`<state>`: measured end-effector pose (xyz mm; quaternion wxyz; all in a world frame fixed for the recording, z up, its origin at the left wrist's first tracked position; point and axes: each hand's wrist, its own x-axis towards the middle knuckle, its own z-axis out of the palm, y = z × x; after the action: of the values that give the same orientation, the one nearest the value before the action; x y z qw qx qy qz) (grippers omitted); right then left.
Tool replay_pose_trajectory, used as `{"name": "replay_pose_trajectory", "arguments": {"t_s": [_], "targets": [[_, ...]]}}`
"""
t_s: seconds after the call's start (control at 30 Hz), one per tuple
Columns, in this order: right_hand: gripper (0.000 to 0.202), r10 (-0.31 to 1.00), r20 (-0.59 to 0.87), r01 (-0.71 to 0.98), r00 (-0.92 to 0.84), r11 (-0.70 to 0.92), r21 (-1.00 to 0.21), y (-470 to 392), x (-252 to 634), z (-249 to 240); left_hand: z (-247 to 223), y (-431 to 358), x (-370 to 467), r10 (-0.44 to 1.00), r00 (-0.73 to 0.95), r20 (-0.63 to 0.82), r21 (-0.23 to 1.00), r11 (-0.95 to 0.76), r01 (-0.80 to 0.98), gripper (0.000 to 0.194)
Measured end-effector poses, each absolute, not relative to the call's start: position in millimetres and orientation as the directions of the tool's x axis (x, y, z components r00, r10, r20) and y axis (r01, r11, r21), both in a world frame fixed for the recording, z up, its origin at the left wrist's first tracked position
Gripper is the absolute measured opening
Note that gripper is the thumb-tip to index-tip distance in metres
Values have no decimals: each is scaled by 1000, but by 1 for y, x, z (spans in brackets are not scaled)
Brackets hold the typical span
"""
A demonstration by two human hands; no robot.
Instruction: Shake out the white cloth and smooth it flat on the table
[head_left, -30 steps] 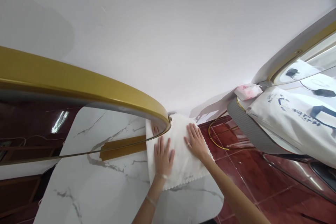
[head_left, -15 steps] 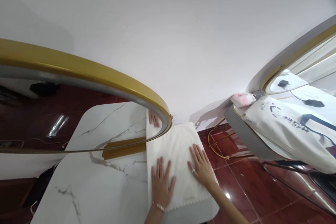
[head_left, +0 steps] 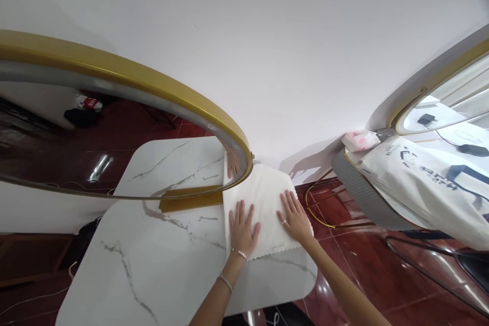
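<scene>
White cloth (head_left: 265, 209): spread under both my palms.
Left hand (head_left: 241, 232): fingers apart.
Right hand (head_left: 295, 220): fingers slightly apart.
Pressing: best kept light and even, I judge.

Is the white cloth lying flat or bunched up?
Flat: the cloth lies nearly smooth on the table under the left hand and right hand. Whether folded, cannot tell.
</scene>
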<state>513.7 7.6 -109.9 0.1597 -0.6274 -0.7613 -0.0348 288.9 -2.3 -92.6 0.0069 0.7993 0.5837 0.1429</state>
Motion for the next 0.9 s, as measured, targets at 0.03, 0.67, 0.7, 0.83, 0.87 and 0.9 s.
{"name": "replay_pose_trajectory", "arguments": {"t_s": [0.03, 0.67, 0.7, 0.83, 0.87, 0.9], "targets": [[67, 944, 286, 967, -164, 211, -140, -8, 513, -108, -92, -14, 288, 933, 283, 220, 170, -322, 931, 60], [73, 886, 385, 926, -258, 340, -163, -98, 476, -107, -82, -33, 251, 943, 168, 288, 234, -240, 942, 68], [72, 891, 367, 922, -267, 347, -170, -94, 474, -105, -83, -14, 250, 944, 136, 300, 244, -213, 946, 69], [69, 891, 299, 908, -342, 395, -140, -86, 467, -98, -95, 38, 237, 953, 76, 294, 268, -159, 950, 71], [69, 892, 288, 908, -350, 398, -130, -86, 466, -98, -99, 42, 232, 954, 91, 287, 268, -171, 948, 69], [69, 893, 276, 909, -355, 399, -123, -87, 465, -98, -101, 44, 227, 953, 104, 283, 268, -183, 946, 66]]}}
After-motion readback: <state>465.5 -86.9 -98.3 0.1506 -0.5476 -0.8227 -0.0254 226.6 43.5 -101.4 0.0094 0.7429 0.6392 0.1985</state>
